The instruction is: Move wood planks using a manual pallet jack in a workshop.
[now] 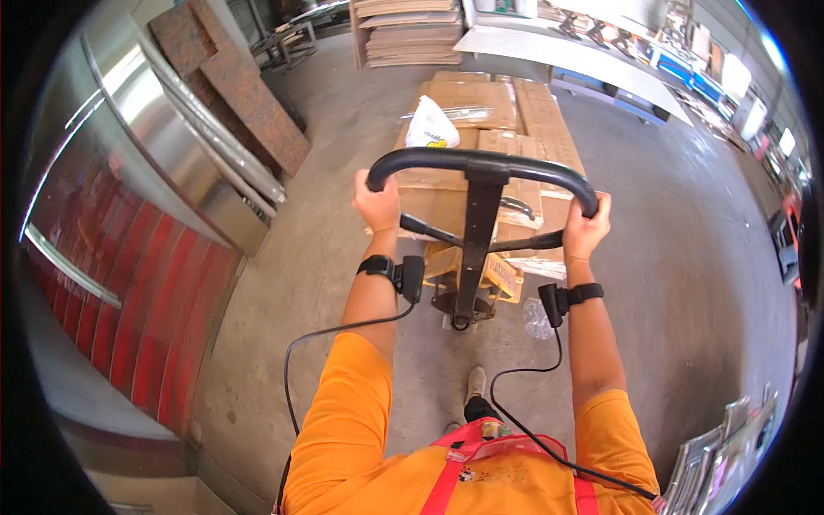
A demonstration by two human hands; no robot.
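Both my hands grip the black looped handle [479, 159] of a yellow pallet jack [503, 275]. My left hand [378, 205] is closed around the loop's left bend, and my right hand [587, 225] holds its right bend. Beyond the handle, flat cardboard boxes [547, 122] lie stacked over the jack's forks, which are hidden. On the boxes rests a white plastic bag [430, 125], with thin clear-wrapped strips [470, 114] behind it. A crumpled piece of clear plastic [538, 318] lies on the floor right of the jack's base.
Along the left stand a red-slatted panel [148, 309], metal sheets and reddish-brown boards [251, 109]. A stack of boards [412, 35] is at the far end, beside a long white-topped table [566, 61]. Framed panels [714, 450] lean at lower right. Concrete floor [669, 270] shows on both sides.
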